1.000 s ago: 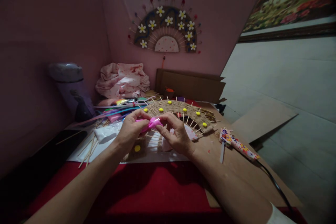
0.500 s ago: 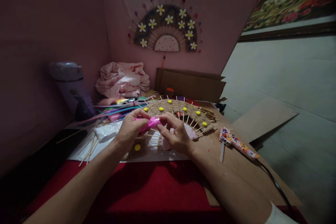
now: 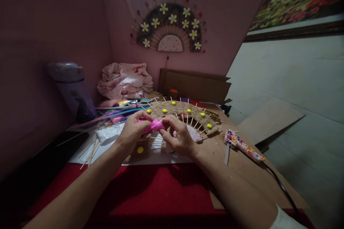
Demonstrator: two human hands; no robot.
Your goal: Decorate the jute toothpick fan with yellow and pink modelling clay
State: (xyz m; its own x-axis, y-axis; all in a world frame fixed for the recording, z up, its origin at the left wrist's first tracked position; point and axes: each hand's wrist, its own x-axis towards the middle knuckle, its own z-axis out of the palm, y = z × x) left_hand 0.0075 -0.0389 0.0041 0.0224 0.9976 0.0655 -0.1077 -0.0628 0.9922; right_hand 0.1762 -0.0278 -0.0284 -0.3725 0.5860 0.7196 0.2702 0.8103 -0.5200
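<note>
A small bright pink packet (image 3: 157,125), shiny like plastic wrap, is held between my two hands above the table. My left hand (image 3: 134,128) pinches its left side between thumb and fingers. The fingertips of my right hand (image 3: 179,135) close on its right end. Behind and below lies a woven twine fan (image 3: 181,106), an arch on thin sticks with yellow dots along it. My hands hide part of the fan. Its patterned half-round centre (image 3: 194,134) shows beside my right hand, and one yellow dot (image 3: 140,150) shows under my left wrist.
A flower-patterned glue gun (image 3: 244,146) with a black cord rests on the brown board (image 3: 215,171) at right. Loose sticks (image 3: 92,150) and a clear plastic bag (image 3: 109,133) lie at left. Behind are crumpled pink cloth (image 3: 126,80) and cardboard (image 3: 196,86). A finished-looking flowered fan (image 3: 172,19) hangs above.
The pink packet has shifted very slightly left, and my right fingertips have moved a little on its end. Both hands still grip it.
</note>
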